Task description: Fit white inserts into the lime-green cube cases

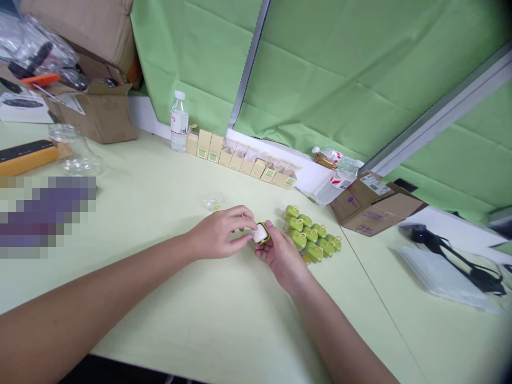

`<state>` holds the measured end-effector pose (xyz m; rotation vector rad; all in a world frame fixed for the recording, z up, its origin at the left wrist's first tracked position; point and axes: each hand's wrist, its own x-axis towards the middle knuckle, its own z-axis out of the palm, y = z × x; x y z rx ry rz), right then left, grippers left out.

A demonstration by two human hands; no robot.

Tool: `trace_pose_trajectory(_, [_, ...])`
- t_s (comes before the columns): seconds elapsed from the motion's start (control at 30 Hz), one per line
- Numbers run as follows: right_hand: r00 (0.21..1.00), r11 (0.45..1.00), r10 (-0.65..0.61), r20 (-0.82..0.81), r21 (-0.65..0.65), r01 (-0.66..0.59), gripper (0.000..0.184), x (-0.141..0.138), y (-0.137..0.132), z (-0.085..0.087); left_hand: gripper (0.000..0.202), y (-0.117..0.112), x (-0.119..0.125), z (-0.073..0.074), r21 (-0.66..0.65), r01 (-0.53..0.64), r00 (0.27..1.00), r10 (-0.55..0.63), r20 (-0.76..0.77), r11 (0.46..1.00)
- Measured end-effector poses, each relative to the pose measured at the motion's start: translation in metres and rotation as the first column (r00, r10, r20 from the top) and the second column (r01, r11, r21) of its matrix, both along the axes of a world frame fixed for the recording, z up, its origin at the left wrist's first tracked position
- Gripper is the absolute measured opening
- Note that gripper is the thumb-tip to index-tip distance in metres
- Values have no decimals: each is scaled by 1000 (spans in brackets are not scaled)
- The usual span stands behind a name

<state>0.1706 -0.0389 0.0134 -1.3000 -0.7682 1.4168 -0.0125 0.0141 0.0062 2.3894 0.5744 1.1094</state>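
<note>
Both my hands meet over the pale green table [208, 314]. My left hand [219, 232] pinches a small white piece [260, 232] that sits in a green case, its fingers curled. My right hand [282, 255] cups the same green case from below, fingers closed round it. Just to the right lies a cluster of several green cases with loops [312, 238]. A small clear plastic bag [213, 201] lies on the table a little beyond my left hand.
A row of small beige boxes [240, 156] lines the back wall beside an upright water bottle [179, 122]. Another bottle [335, 176] lies by a brown carton [374, 202]. An open carton [94, 106], a glass jar [74, 149] and black cables [460, 256] stand around.
</note>
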Motion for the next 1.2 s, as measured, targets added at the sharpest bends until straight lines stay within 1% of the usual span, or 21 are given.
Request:
trace_pose_trajectory(0.1, [1000,1000,-5,8,0,5,37,0,0,0,21,0,-1,1,57,-1,998,4,-59,998])
trace_pose_trajectory(0.27, [999,1000,4,47,-5,-4,39,0,0,-1,21,2,-1,-1,79,-5,995,13,-98,997])
trace_pose_trajectory(0.37, [996,1000,22,88,-12,-21,39,1,1,-3,21,4,-2,-4,81,1,994,8,-109,997])
trace_pose_trajectory(0.47, [984,1000,18,177,-8,-17,41,1,2,-4,21,5,-3,-5,78,9,990,2,-143,997])
trace_pose_trajectory(0.57, [967,1000,2,255,24,-8,45,1,2,-5,20,5,-3,-3,60,26,983,-15,-185,998])
trace_pose_trajectory(0.67, [960,999,-1,279,40,-11,47,0,2,-5,19,3,-3,0,38,42,977,-34,-209,998])
trace_pose_trajectory(0.77, [963,1000,5,271,28,-13,46,-1,2,-4,19,1,-2,3,18,58,977,-53,-209,998])
trace_pose_trajectory(0.9, [977,999,29,210,7,-31,42,0,2,-3,16,-1,-2,5,-13,65,979,-66,-192,998])
trace_pose_trajectory(1.07, [994,999,48,102,-30,-45,38,4,3,-1,11,0,-4,9,-28,26,987,-31,-159,999])
trace_pose_trajectory(1.2, [994,996,76,79,-43,-73,36,5,3,0,11,0,-5,8,-19,34,984,-37,-175,999])
